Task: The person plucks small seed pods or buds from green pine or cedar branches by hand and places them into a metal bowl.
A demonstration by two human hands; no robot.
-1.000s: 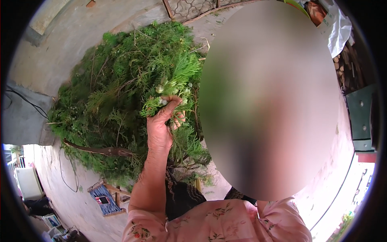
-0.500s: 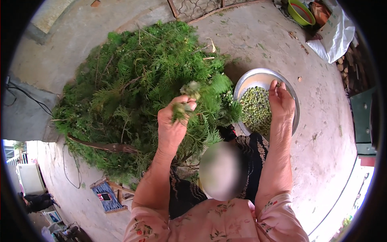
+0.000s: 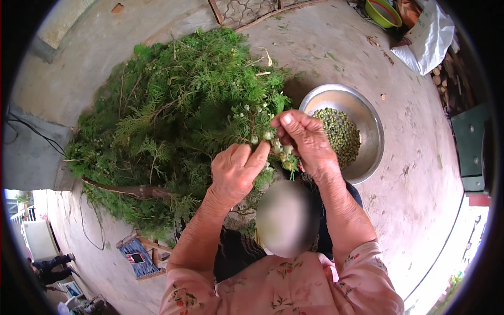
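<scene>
My left hand [image 3: 237,169] is closed, its fingers pinched round an evergreen sprig [image 3: 287,167] that bears pale green cones [image 3: 268,136]. Right against the cones is my right hand [image 3: 310,140], thumb and fingers curled together; what lies between its fingertips is hidden. Both hands meet over the near right edge of a big heap of cut evergreen branches [image 3: 157,110]. To the right stands a wide metal basin [image 3: 374,137], partly filled with small green cones [image 3: 341,135].
A thick bare branch [image 3: 131,190] sticks out of the heap at the left. On the concrete floor, lower left, stands a small stool with a blue woven seat [image 3: 137,258]. A green basin [image 3: 383,13] and a white sack [image 3: 428,42] sit at the far right, near stacked firewood [image 3: 446,79].
My right hand has come from over the basin leftward to the sprig. My left hand has moved slightly right and lower, and turned with the sprig. The view has shifted a little.
</scene>
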